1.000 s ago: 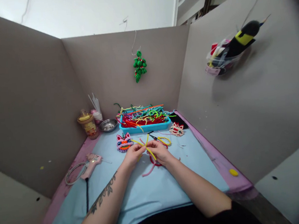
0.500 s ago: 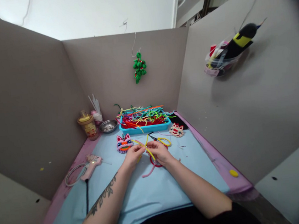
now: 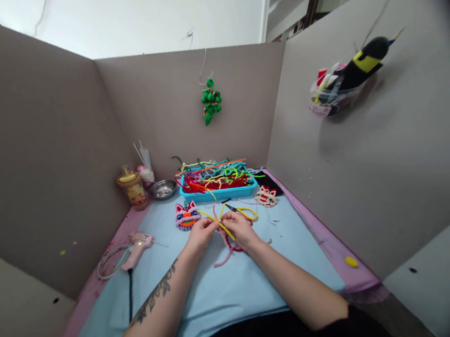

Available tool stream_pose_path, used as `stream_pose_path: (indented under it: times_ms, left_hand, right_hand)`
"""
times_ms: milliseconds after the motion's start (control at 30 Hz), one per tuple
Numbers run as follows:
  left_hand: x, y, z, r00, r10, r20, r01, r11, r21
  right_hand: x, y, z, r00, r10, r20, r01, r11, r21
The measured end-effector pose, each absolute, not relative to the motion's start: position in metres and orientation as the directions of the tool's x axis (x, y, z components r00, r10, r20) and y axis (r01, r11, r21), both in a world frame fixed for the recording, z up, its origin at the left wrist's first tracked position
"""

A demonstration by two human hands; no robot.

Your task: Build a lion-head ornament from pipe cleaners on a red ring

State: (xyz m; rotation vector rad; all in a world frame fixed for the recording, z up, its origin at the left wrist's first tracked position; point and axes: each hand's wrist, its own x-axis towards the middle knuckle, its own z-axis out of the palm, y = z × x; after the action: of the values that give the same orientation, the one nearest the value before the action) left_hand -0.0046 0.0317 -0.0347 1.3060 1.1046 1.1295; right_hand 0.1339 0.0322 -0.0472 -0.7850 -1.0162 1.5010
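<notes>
Between my two hands, yellow pipe cleaners (image 3: 227,232) cross each other close to the fingertips. My left hand (image 3: 203,234) pinches them from the left, and my right hand (image 3: 239,229) pinches them from the right. A pink pipe cleaner (image 3: 224,261) lies under and between the hands, its lower end curving on the blue cloth. Partly hidden by my right hand is a red loop (image 3: 235,246). Yellow-handled scissors (image 3: 246,212) rest just beyond that hand. A pink and purple animal-face figure (image 3: 187,216) lies beyond my left hand.
A blue tray (image 3: 220,195) heaped with coloured pipe cleaners stands at the back. A pale animal-face figure (image 3: 266,196) lies to its right. At left are a pink glue gun (image 3: 137,250), a metal bowl (image 3: 163,190) and a lidded cup (image 3: 134,190). Grey partitions (image 3: 194,107) enclose the table.
The hands have barely moved and still pinch the yellow pipe cleaners. More of the pink pipe cleaner now shows between and above them.
</notes>
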Motion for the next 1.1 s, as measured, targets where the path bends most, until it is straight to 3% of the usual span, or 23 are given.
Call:
stream_pose_path:
  times_ms: [400,567,867,1100]
  left_hand:
    - [-0.006,0.028,-0.031,0.151,0.987,-0.052,0.059,0.044,0.997]
    - [-0.008,0.029,-0.029,0.165,0.986,-0.037,0.156,0.010,0.988]
    - [-0.003,0.024,-0.032,0.340,0.940,0.010,0.369,-0.143,0.918]
    - [-0.004,0.022,-0.027,0.356,0.933,-0.058,0.355,-0.078,0.931]
  right_hand:
    - [0.137,0.037,-0.050,-0.153,0.982,0.113,-0.302,0.062,-0.951]
    - [0.144,0.040,-0.047,-0.057,0.990,0.129,-0.258,0.110,-0.960]
    - [0.157,0.046,-0.047,0.042,0.924,0.381,0.018,0.381,-0.925]
    - [0.156,0.045,-0.048,0.083,0.918,0.388,-0.020,0.391,-0.920]
